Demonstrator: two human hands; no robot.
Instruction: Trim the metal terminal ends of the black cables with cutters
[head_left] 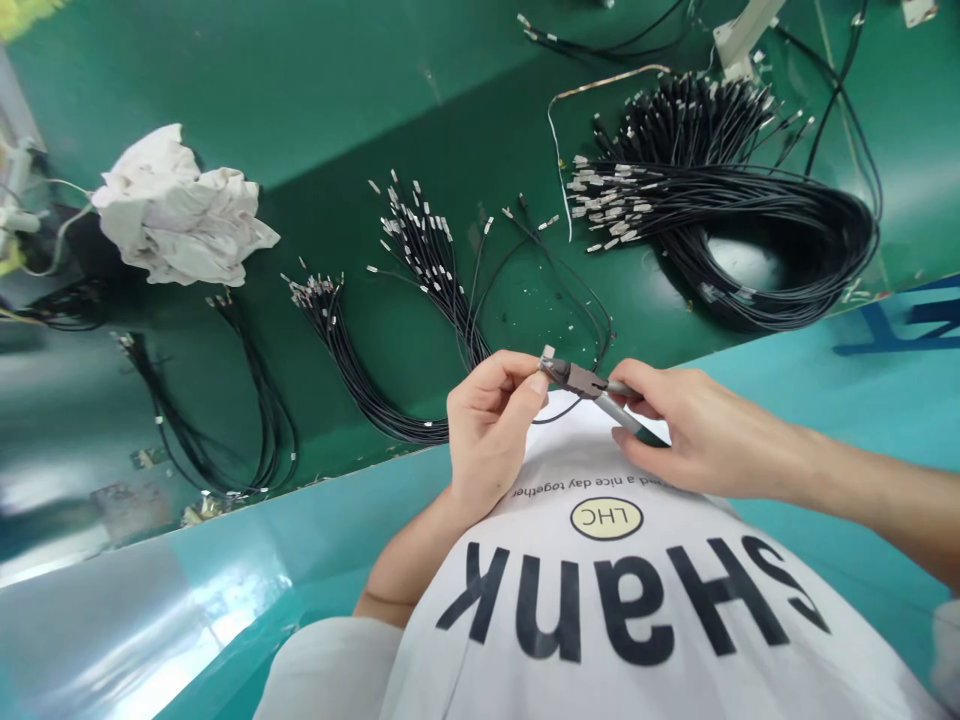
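Note:
Between thumb and forefinger, my left hand (495, 425) pinches the metal end of a black cable, a small silvery connector (547, 355). Wrapped round the handles of a pair of pliers (581, 380) is my right hand (667, 425). The jaws of the pliers meet the connector right at my left fingertips; how tightly they bite is too small to tell. A thin black cable (559, 415) loops below the pliers, in front of the white shirt. Just beyond my left hand lies a bundle of black cables (442, 270) with silvery ends.
A large coil of black cables (780, 290) lies at the right on the green table (330, 90). More cable bundles (375, 390) curve at the left, near the table's front edge. A crumpled white cloth (184, 210) sits at the far left. A metal post (742, 40) stands at the back right.

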